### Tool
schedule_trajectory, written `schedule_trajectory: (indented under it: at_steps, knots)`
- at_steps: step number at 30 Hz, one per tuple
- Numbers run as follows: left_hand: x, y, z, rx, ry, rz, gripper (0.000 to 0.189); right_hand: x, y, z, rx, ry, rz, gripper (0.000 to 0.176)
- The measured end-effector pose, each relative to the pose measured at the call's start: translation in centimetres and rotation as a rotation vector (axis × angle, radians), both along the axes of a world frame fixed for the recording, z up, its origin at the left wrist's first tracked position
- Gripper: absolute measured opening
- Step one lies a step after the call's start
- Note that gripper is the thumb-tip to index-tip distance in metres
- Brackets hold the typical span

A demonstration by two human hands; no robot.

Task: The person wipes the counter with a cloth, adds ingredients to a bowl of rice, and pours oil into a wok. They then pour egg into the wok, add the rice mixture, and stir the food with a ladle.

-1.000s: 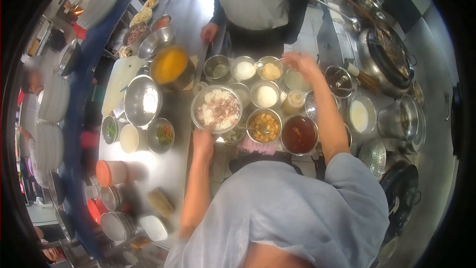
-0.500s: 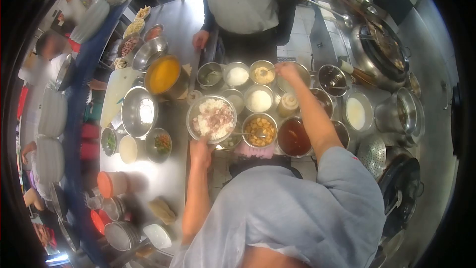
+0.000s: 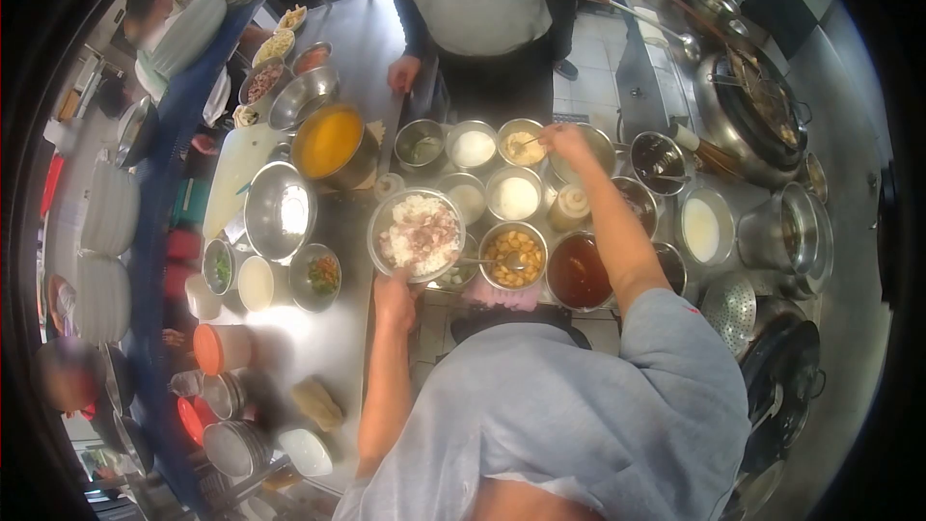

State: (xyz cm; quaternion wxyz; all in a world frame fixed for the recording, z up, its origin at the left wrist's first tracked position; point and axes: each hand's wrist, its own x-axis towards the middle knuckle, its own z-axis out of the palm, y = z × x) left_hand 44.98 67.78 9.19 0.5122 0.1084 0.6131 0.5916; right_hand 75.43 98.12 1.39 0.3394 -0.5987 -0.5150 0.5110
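Note:
My left hand (image 3: 394,301) grips the near rim of a round metal bowl (image 3: 374,232). White rice topped with pinkish chopped meat (image 3: 422,232) fills that bowl. Over the back row of seasoning containers, my right hand (image 3: 565,141) pinches a thin spoon (image 3: 528,143), whose end reaches into a container of pale yellow powder (image 3: 517,150). Close by are two containers of white powder, one in the back row (image 3: 473,147) and one nearer me (image 3: 513,196). Nearer still stand a container of brown-yellow chunks (image 3: 514,256) with a ladle in it and a pot of red sauce (image 3: 579,272).
Across from me stands a person in a grey shirt (image 3: 477,0). On the left counter are a pot of orange liquid (image 3: 330,143), an empty metal bowl (image 3: 280,210) and a cutting board (image 3: 231,169). Woks (image 3: 776,371) and a perforated ladle (image 3: 728,314) lie right.
The whole view has shifted slightly to the right. My hands keep nearly the same places, the left at the bowl and the right at the pale yellow powder. Behind the shelf, people have moved.

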Motion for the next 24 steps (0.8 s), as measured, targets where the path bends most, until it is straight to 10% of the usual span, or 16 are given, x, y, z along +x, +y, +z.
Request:
schedule_trajectory:
  at_steps: [17,24]
  knots:
    - [0.5,0.3,1.5,-0.050,0.017,-0.080,0.033,2.0,-2.4,3.7,-0.148,0.292,-0.031,0.022]
    - [0.7,3.0,1.9,0.014,0.033,-0.143,0.039,-2.3,-9.3,15.6,0.246,0.208,0.275,0.028]
